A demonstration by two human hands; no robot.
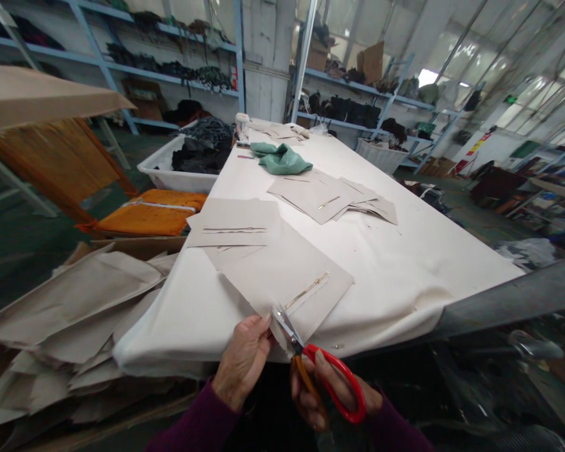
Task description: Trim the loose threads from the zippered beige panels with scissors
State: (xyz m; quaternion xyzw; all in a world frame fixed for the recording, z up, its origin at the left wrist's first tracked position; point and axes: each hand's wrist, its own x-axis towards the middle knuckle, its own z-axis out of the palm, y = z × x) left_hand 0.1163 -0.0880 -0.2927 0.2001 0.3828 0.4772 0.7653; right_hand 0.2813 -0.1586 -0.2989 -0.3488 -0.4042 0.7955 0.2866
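Note:
My left hand pinches the near edge of a flat beige fabric piece at the front of the table. That piece has a slit with a gold-coloured zipper in it. Scissors with one red and one orange-brown handle are in my right hand; fingers pass through the loops. The blades meet the fabric's edge just right of my left fingertips, and part of them is over the cloth. Another beige piece with slits lies partly over the far left of the held one.
Farther along the white-covered table lie more beige pieces and a green cloth. A box of beige pieces, an orange cushioned stool and a white bin stand left. A metal bar edges the right side.

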